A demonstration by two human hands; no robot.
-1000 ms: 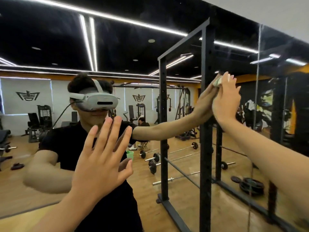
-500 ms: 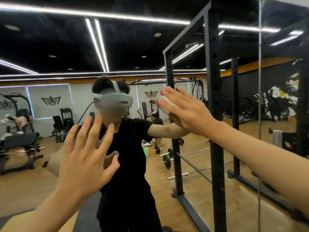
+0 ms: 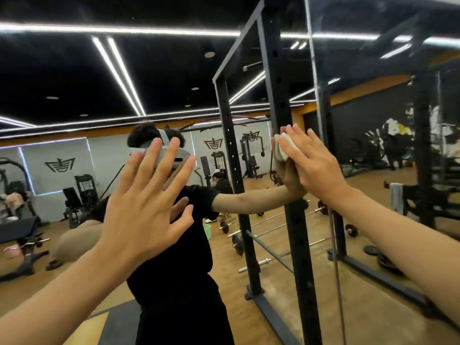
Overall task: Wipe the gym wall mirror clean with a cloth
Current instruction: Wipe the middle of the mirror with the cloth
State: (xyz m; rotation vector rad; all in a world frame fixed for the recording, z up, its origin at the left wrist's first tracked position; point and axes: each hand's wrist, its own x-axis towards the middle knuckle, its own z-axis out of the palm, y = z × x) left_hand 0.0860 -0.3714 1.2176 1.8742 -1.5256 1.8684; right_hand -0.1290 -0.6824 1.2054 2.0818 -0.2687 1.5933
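**Rightward again: your cloth (image 3: 283,148) reverses its stroke**

Half a second ago your right hand (image 3: 315,168) had carried the cloth left of the black rack post (image 3: 280,115) reflected in the glass. Now it is back on the right of that post, close to the vertical seam (image 3: 314,78) between panels and at about the same height. A second ago it was higher up on this same side. So you are sweeping side to side and working slowly down the mirror (image 3: 74,70).

Your right hand lies flat, fingers straight and close together, pressing the folded white cloth against the glass. Only the cloth's left edge shows past your fingertips, and your hand meets its own reflection there. Your left hand (image 3: 146,207) holds nothing. Its fingers are spread wide and the palm faces the mirror, now a little higher than before, covering the reflected headset (image 3: 184,155). It looks braced on the glass, though you cannot tell for sure that it touches.

This reads as mid-wipe, with one band around the post being covered. The far right panel beyond the seam and the lower glass look still to do. Watch that the bracing palm does not leave fresh prints on the left stretch, and wipe that patch last.
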